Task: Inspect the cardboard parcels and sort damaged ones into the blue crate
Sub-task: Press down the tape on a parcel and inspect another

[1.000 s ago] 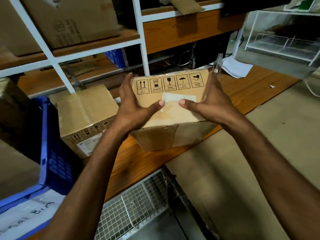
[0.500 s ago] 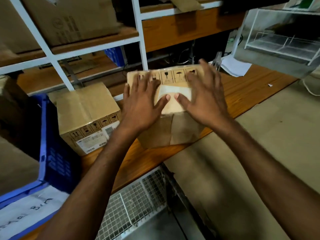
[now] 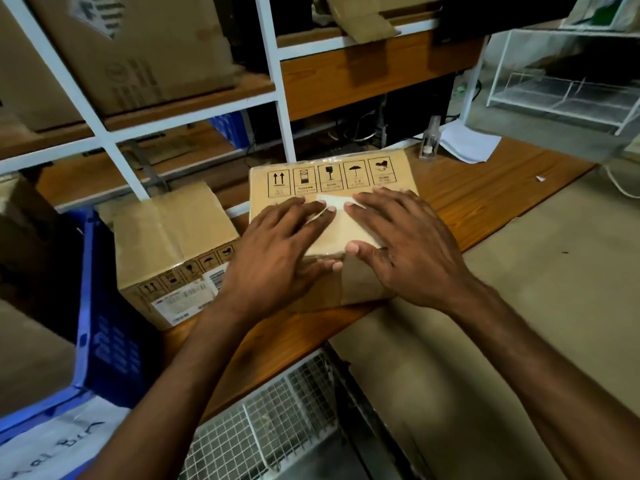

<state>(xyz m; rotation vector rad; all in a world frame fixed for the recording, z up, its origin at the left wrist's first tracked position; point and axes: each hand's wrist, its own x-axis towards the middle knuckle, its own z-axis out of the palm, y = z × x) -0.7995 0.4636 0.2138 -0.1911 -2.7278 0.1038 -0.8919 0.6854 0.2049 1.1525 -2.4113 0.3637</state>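
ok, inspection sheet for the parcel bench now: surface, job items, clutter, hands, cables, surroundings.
Surface: wooden bench top, two parcels on it.
Job's things: parcel, handling symbols up, under both hands; second parcel to its left; blue crate at far left.
Clutter: white paper and small clear bottle at the back.
Grippers: left hand and right hand flat on the parcel's top.
Cables: dark cables behind the bench; white cable at right edge.
Surroundings: white-framed shelves holding large cartons; wire basket below the bench.
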